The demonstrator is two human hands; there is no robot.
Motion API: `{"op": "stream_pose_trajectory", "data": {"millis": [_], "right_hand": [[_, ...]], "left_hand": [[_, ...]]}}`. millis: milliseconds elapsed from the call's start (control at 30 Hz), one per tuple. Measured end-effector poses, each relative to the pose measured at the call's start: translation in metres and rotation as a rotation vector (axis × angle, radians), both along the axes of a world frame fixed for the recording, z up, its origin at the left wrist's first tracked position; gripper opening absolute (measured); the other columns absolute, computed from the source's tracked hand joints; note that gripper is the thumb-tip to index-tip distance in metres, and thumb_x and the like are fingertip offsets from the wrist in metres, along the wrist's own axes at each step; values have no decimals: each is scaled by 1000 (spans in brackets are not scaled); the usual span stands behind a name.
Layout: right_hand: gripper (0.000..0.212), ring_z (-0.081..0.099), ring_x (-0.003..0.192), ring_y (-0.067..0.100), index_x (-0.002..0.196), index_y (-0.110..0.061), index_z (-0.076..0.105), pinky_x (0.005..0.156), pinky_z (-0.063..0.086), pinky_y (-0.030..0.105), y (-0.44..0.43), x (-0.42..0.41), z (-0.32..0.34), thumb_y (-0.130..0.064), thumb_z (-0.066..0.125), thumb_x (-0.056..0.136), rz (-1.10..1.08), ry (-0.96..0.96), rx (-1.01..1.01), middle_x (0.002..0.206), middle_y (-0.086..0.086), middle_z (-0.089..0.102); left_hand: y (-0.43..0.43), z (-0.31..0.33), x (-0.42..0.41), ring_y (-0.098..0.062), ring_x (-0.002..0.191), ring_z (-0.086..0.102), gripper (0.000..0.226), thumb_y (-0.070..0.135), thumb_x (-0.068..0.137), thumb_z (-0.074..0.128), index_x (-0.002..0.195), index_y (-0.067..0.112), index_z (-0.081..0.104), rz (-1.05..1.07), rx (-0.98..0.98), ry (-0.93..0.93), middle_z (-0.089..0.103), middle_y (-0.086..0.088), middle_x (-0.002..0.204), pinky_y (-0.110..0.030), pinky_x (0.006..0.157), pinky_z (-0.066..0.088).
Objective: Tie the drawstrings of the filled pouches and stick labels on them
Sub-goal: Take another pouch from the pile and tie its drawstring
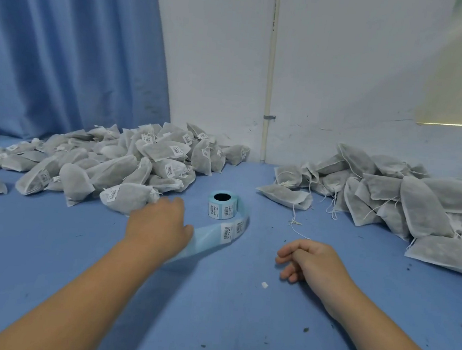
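Note:
A heap of tied, labelled grey pouches [128, 160] lies at the back left of the blue table [209, 302]. An unlabelled heap of pouches [399, 199] with loose drawstrings lies at the back right. Between them stands a blue label roll [222, 205], its backing strip [217, 235] curling toward me with barcode labels on it. My left hand [158, 221] reaches out to the nearest labelled pouch [126, 197], fingers extended at its edge; whether they touch it is unclear. The strip's end passes under this hand. My right hand [309, 260] rests on the table, fingers loosely curled, holding nothing.
A blue curtain [66, 41] hangs at the back left and a white wall [336, 71] stands behind the heaps. A loose string [296, 225] lies near the right heap. A small white scrap [264, 285] and dark crumbs dot the table.

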State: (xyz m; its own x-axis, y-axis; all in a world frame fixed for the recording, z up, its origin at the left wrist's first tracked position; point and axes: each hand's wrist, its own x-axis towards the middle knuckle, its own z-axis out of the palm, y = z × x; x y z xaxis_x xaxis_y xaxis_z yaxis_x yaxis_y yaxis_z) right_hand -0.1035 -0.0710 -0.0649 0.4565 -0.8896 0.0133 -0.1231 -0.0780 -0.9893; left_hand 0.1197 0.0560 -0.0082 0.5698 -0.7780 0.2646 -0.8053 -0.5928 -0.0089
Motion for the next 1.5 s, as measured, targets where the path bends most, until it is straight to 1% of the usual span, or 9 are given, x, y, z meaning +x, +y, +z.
{"op": "stream_pose_trajectory", "data": {"millis": [167, 300, 600, 767, 867, 1067, 1233, 1367, 1500], "right_hand": [[35, 61, 47, 20, 71, -3, 67, 45, 47, 22, -2, 2, -2, 9, 37, 85, 1, -14, 13, 70, 9, 72], [36, 58, 46, 18, 69, -6, 67, 45, 46, 23, -5, 3, -4, 9, 38, 84, -20, -54, 24, 63, 9, 69], [17, 61, 47, 17, 89, -9, 64, 41, 45, 23, -30, 9, -7, 0, 49, 88, -231, -106, 110, 84, 7, 69], [21, 66, 68, 22, 99, -19, 61, 67, 54, 37, -81, 27, 6, -6, 48, 88, -261, 114, -69, 86, 0, 64], [37, 64, 96, 28, 112, -27, 59, 89, 52, 42, -112, 37, 14, -5, 49, 84, -229, 257, -178, 106, -1, 56], [52, 51, 90, 19, 136, -19, 53, 65, 38, 20, -141, 58, 19, -5, 48, 86, -77, 524, -244, 114, 7, 59], [40, 65, 90, 27, 118, -11, 67, 79, 47, 32, -139, 55, 16, -3, 49, 83, -203, 458, -262, 106, 9, 68], [32, 59, 62, 16, 101, -23, 74, 61, 47, 25, -120, 30, 22, -7, 55, 81, -230, 270, -239, 73, -7, 66], [15, 60, 67, -2, 85, -27, 76, 65, 47, 16, -84, -7, 36, -18, 65, 87, -144, 176, -331, 86, -8, 73]], "left_hand": [[-28, -23, -51, -25, 111, 49, 31, 31, 94, 46, 122, 22, 55, -378, -212, -156, 51, -1, 120, -36, 87, 35], [-49, -41, -95, -33, 79, 57, 18, 17, 81, 51, 86, 9, 67, -775, -326, -73, 59, -10, 87, -39, 67, 44], [-78, -70, -85, -2, 82, 49, 25, 9, 88, 54, 105, 27, 55, -461, -567, 644, 49, 10, 108, -9, 74, 32], [-83, -71, -78, -1, 86, 50, 26, 8, 88, 55, 98, 32, 51, -372, -612, 818, 51, 9, 110, -9, 70, 33], [-86, -71, -78, 6, 79, 52, 26, 8, 88, 53, 97, 33, 50, -353, -631, 866, 47, 9, 112, -8, 68, 36], [-87, -72, -82, 7, 85, 51, 28, 10, 87, 52, 90, 38, 49, -414, -610, 846, 45, 15, 108, -1, 73, 35], [-86, -73, -83, 16, 95, 43, 26, 9, 89, 52, 90, 35, 52, -452, -626, 829, 48, 13, 108, 0, 75, 33], [-85, -70, -83, 16, 95, 46, 30, 7, 90, 52, 89, 37, 53, -486, -689, 788, 49, 13, 108, -1, 76, 33], [-80, -66, -90, 12, 103, 46, 26, 9, 91, 57, 96, 34, 54, -573, -757, 651, 50, 12, 109, -5, 81, 34]]}}
